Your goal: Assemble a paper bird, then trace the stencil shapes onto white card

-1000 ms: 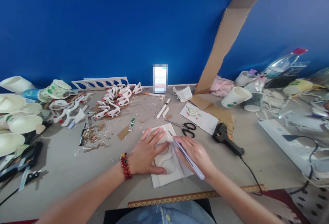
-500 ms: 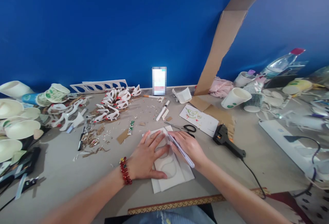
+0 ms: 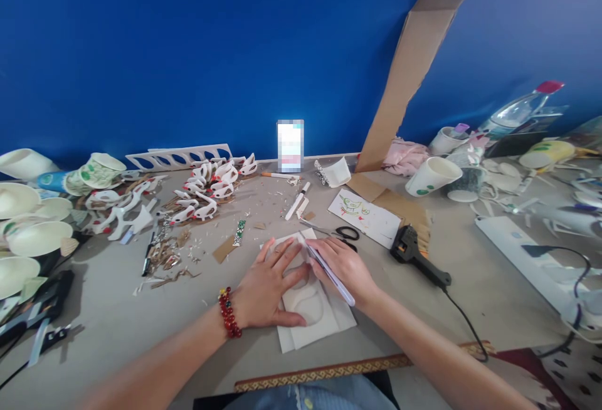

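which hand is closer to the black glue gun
Right. The right hand, holding a slim pale tool, is to the left of the glue gun, not touching it. The left hand is farther left, spread on the white sheets.

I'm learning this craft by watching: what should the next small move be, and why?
Probably draw the pale tool slightly toward the body: the right hand holds it slanted near the far edge of the white sheets, while the left hand lies spread over them, seemingly steadying them.
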Demonstrator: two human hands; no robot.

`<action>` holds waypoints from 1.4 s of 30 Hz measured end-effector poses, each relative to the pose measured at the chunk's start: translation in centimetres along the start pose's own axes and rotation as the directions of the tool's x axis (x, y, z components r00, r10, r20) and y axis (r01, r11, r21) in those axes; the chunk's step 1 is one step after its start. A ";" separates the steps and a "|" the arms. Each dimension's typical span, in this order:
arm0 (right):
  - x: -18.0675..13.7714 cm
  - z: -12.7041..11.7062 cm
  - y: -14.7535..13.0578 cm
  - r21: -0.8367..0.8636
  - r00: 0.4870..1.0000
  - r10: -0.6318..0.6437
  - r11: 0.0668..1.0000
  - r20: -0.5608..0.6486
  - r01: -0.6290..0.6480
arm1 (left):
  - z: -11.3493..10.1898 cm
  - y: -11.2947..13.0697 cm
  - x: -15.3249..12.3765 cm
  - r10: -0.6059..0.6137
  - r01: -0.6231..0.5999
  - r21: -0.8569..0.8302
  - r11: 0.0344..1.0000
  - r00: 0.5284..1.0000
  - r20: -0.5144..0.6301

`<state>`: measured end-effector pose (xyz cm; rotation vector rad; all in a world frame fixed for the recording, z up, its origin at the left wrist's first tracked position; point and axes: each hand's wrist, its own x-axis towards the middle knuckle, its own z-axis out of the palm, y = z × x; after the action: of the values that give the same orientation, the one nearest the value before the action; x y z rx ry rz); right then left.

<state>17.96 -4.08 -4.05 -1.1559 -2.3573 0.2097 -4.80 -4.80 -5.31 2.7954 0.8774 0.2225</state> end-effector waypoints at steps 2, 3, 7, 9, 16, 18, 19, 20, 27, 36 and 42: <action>0.0 -0.1 -0.1 0.007 1.000 -0.004 1.000 -0.004 0.004 | 0.0 0.0 0.0 0.000 0.000 0.000 1.000 1.000 0.006; -0.1 -0.2 -0.2 0.014 1.000 -0.004 1.000 -0.004 0.004 | 0.0 0.0 0.0 0.000 0.000 -0.001 1.000 1.000 0.012; -0.4 -0.3 -0.3 0.033 1.000 -0.009 0.999 -0.001 0.009 | -0.1 0.0 0.0 0.000 0.000 0.002 1.000 1.000 0.009; -0.6 -0.4 -0.4 0.036 1.000 -0.011 0.999 -0.003 0.011 | -0.1 0.1 0.0 0.001 -0.001 0.012 1.000 1.000 -0.007; -1.8 -0.4 -0.6 0.091 1.000 0.007 0.996 0.026 -0.010 | 0.0 0.0 -0.1 0.015 -0.014 0.029 0.999 0.999 -0.031; -2.2 -0.5 -0.7 0.096 1.000 0.004 0.995 0.023 -0.006 | 0.0 0.0 0.0 0.011 -0.011 0.028 1.000 1.000 -0.025; -2.4 -0.6 -0.8 0.099 1.000 0.004 0.995 0.023 -0.007 | -0.1 0.1 0.0 0.010 -0.009 0.029 1.000 1.000 -0.024; -2.6 -0.6 -0.9 0.101 1.000 0.006 0.995 0.024 -0.008 | -0.1 0.1 0.0 0.010 -0.009 0.030 1.000 1.000 -0.023; -4.0 -1.0 -1.5 0.094 1.000 0.001 0.996 0.022 -0.003 | -0.3 0.3 0.0 -0.004 0.004 0.030 1.000 1.000 -0.028; -5.0 -1.1 -1.8 0.067 1.000 0.009 0.998 0.021 -0.010 | -0.4 0.3 0.0 -0.009 0.009 0.014 1.000 1.000 -0.024; -5.2 -1.5 -2.2 0.086 1.000 0.015 0.996 0.025 -0.017 | -0.5 0.4 0.0 -0.008 0.008 0.003 1.000 0.999 -0.046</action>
<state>19.90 -9.60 -3.93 -1.1377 -2.3368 0.3294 -4.68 -5.00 -4.71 2.7998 0.9003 0.2853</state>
